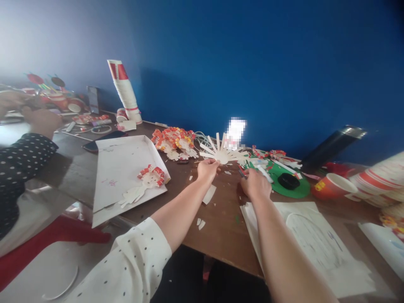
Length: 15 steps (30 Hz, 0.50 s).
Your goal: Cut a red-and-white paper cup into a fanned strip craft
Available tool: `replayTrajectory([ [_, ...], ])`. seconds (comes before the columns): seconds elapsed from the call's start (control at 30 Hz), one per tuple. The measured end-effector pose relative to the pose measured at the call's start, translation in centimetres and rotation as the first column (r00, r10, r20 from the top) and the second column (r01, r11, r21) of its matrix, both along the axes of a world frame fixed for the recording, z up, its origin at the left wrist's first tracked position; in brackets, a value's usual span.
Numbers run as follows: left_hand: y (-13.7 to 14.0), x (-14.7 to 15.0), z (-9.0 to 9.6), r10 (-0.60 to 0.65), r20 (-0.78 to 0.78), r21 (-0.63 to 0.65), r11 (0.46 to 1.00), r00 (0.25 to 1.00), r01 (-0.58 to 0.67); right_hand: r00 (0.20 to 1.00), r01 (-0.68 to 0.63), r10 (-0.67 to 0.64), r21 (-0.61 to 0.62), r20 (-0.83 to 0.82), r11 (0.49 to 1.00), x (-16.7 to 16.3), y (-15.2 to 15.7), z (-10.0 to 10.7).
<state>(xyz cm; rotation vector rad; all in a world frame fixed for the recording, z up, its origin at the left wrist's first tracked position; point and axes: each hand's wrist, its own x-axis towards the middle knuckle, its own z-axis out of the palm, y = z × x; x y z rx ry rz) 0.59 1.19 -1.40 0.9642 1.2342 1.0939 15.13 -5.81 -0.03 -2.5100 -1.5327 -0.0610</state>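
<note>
My left hand (208, 170) pinches the edge of a white paper cup cut into strips (222, 157), its strips spread out like a fan above the table. To the right, my right hand (256, 183) is low over the table with its fingers closed. A small dark and reddish tip shows at its fingers, but I cannot make out what it belongs to. Paper scraps (209, 195) lie below and between my hands. Just beyond the right hand is a green disc (299, 189) with a black round object (288, 181) on it.
A white tray (126, 168) with a red-and-white paper figure (151, 176) stands left, a pile of similar figures (173, 141) behind. Stacked cups (124, 90), an orange cup (333, 186), a dark bottle (331, 145) and papers (322, 240) surround the workspace. Another person's hand (41, 120) is at far left.
</note>
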Motion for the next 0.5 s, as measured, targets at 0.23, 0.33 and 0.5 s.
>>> replayTrajectory([
  [0.23,0.3,-0.1,-0.2,0.043,0.048,0.047,0.998,0.998,-0.045,0.909,-0.387,0.397,-0.100,0.126,0.917,-1.5,3.4,1.0],
  [0.33,0.3,0.0,-0.1,0.055,0.078,0.034,0.998,0.995,-0.058,0.920,-0.363,0.388,-0.251,0.057,0.897,-1.7,5.2,1.6],
  [0.5,0.4,0.0,0.1,0.049,0.074,-0.018,0.999,0.996,-0.048,0.939,-0.324,0.343,-0.273,0.024,0.906,-1.7,5.9,1.5],
])
